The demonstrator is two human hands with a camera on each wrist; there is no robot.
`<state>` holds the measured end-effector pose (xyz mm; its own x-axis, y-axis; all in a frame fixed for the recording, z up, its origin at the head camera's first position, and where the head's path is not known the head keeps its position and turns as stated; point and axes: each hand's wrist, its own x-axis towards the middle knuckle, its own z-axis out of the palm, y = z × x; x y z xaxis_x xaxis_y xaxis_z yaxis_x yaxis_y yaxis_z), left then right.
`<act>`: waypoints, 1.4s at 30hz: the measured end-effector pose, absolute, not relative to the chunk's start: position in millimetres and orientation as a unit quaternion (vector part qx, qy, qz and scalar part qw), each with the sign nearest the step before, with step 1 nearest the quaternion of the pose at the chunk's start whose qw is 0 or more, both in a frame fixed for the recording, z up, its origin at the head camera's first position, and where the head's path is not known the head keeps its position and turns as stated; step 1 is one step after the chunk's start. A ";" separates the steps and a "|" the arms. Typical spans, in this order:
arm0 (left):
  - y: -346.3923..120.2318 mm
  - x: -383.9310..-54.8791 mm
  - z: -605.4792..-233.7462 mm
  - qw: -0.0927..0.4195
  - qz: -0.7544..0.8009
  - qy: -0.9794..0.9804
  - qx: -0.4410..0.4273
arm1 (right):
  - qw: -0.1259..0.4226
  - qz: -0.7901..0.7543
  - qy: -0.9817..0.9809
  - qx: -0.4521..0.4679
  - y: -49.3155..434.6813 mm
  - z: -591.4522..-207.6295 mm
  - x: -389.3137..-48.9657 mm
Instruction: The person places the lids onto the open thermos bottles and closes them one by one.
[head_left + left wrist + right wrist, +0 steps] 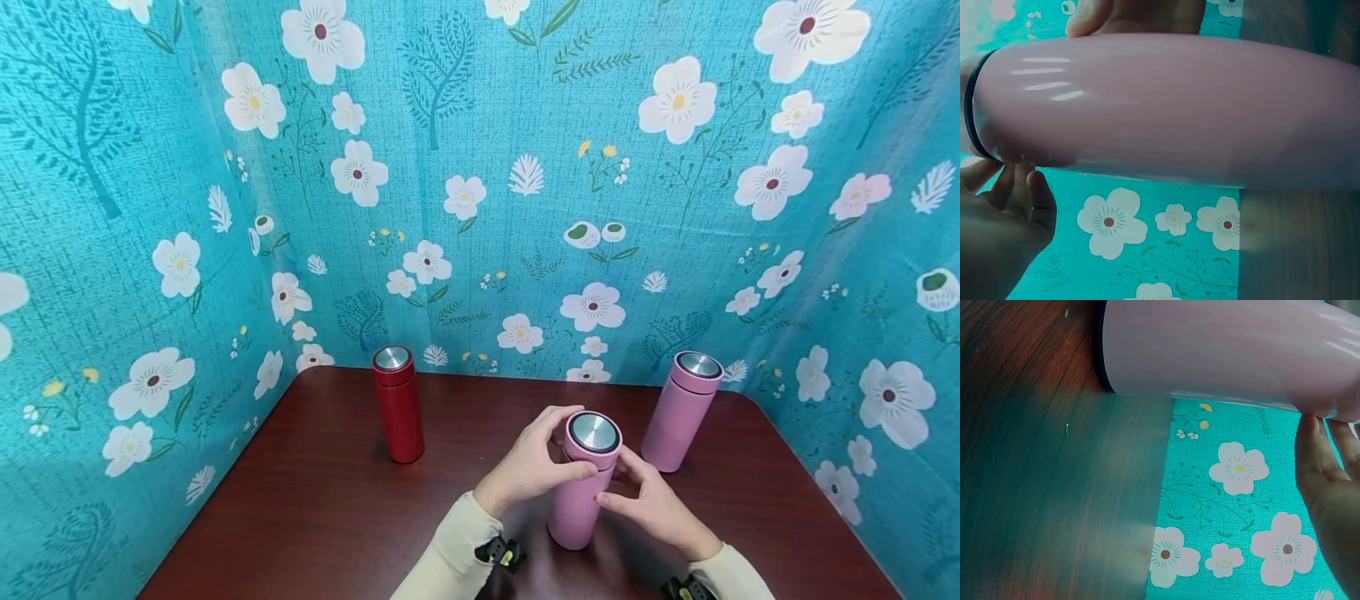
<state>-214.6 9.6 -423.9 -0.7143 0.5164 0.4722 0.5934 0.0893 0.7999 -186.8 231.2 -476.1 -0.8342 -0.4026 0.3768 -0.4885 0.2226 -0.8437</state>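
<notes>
Between both hands stands a pink thermos bottle (577,508) with a silver disc on its lid, tilted in the head view. My left hand (528,467) grips it at the lid, its thumb across the front near the seam. Just below, on the other side, my right hand (663,510) holds the upper body with thumb and fingers. In the left wrist view the pink body (1166,112) fills the middle, the dark seam ring at its left end. The right wrist view shows its dark-edged base (1147,350) close over the table, with fingertips (1308,431) against the bottle's upper part.
A red thermos bottle (398,408) stands upright at the back left of the dark wooden table (315,500). Another pink thermos bottle (681,412) stands at the back right, behind my right hand. A blue flowered cloth (480,217) hangs around the table's back and sides.
</notes>
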 end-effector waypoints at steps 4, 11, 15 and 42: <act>11.1 -211.9 -421.8 0.028 -0.576 -0.740 -0.346 | 0.041 0.555 -0.779 0.291 230.7 -476.1 -186.8; 10.0 -212.9 -422.5 0.020 -0.586 -0.738 -0.335 | 0.038 0.559 -0.779 0.284 230.4 -476.2 -186.8; 7.5 -214.5 -424.6 0.015 -0.580 -0.736 -0.349 | 0.036 0.558 -0.782 0.275 230.8 -475.7 -186.5; 11.1 -211.1 -422.7 0.025 -0.595 -0.730 -0.336 | 0.031 0.552 -0.790 0.264 230.6 -475.2 -186.3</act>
<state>-211.1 11.1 -422.7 -0.7727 0.4608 0.4366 0.5203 0.0657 0.8514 -186.3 230.6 -475.2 -0.8582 -0.3835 0.3413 -0.4523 0.2505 -0.8559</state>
